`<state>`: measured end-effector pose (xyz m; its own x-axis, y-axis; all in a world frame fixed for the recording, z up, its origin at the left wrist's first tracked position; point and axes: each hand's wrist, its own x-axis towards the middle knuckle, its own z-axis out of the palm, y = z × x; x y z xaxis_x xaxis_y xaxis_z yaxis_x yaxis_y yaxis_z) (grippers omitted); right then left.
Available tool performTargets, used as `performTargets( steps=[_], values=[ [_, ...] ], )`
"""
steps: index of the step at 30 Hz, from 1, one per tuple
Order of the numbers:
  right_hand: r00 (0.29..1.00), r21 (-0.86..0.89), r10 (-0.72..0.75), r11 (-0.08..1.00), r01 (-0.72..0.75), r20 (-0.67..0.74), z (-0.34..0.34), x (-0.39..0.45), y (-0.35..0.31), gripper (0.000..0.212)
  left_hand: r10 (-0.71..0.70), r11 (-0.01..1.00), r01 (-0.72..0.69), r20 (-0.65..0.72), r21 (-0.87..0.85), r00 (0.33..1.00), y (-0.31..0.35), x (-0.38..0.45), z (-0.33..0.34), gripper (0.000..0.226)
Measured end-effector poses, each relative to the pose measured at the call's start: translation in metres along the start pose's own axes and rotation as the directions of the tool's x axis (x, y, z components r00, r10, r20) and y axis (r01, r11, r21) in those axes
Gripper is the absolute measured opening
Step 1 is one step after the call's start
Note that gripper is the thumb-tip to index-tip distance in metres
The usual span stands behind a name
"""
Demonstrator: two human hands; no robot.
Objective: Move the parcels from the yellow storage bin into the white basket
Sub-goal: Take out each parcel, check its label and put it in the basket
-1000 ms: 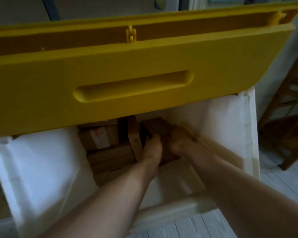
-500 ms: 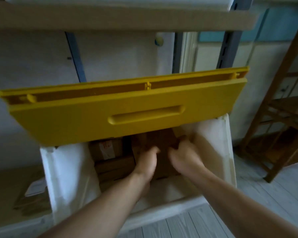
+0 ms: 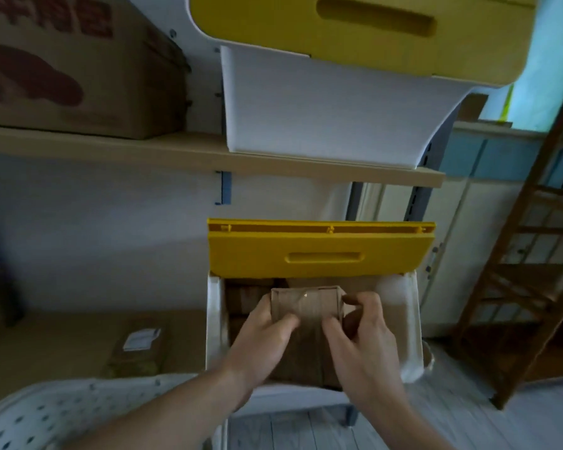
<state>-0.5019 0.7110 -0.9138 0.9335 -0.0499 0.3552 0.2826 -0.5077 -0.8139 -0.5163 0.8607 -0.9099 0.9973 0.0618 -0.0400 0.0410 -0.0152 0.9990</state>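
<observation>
At frame centre, a brown parcel point(image 3: 306, 306) sits clamped between the left hand point(image 3: 260, 339) and right hand point(image 3: 361, 345), above the open yellow storage bin point(image 3: 319, 251).

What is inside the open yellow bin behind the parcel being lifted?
More brown parcels lie stacked along the bin's left side, behind the held parcel. That parcel and both hands, left hand and right hand, cover the middle and bottom.

bin mouth point(image 3: 312, 287): open | above: raised yellow lid point(image 3: 319, 251) overhangs rear | inside: parcels point(image 3: 244, 298) fill left
</observation>
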Motion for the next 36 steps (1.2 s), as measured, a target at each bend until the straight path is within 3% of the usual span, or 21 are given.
performTargets(
  steps=[7, 13, 19, 26, 31, 36],
  values=[
    [0.972, 0.180, -0.216, 0.964, 0.196, 0.097, 0.007, -0.042, -0.074, 0.025, 0.190, 0.979, -0.196, -0.104, -0.052, 0.976, 0.023, -0.064, -0.064, 0.019],
    [0.906, 0.335, -0.406, 0.876, 0.347, 0.121, 0.033, -0.066, -0.130, 0.022, 0.357, 0.924, -0.373, -0.158, -0.089, 0.921, 0.029, -0.105, -0.115, 0.035],
    [0.881, 0.428, -0.422, 0.851, 0.304, 0.213, 0.084, -0.075, -0.154, 0.025, 0.430, 0.880, -0.474, -0.359, -0.040, 0.828, 0.026, -0.119, -0.170, 0.032],
    [0.894, 0.389, -0.350, 0.893, 0.228, 0.279, 0.155, -0.072, -0.152, 0.026, 0.356, 0.925, -0.380, -0.425, 0.031, 0.832, 0.002, -0.125, -0.220, 0.043],
    [0.891, 0.408, -0.329, 0.894, 0.188, 0.311, 0.191, -0.063, -0.136, 0.029, 0.338, 0.940, -0.280, -0.415, 0.194, 0.845, -0.018, -0.102, -0.241, 0.062],
    [0.837, 0.482, -0.330, 0.871, 0.092, 0.436, 0.213, -0.051, -0.109, 0.030, 0.316, 0.946, -0.238, -0.466, 0.220, 0.826, -0.033, -0.080, -0.242, 0.055]
  ],
)
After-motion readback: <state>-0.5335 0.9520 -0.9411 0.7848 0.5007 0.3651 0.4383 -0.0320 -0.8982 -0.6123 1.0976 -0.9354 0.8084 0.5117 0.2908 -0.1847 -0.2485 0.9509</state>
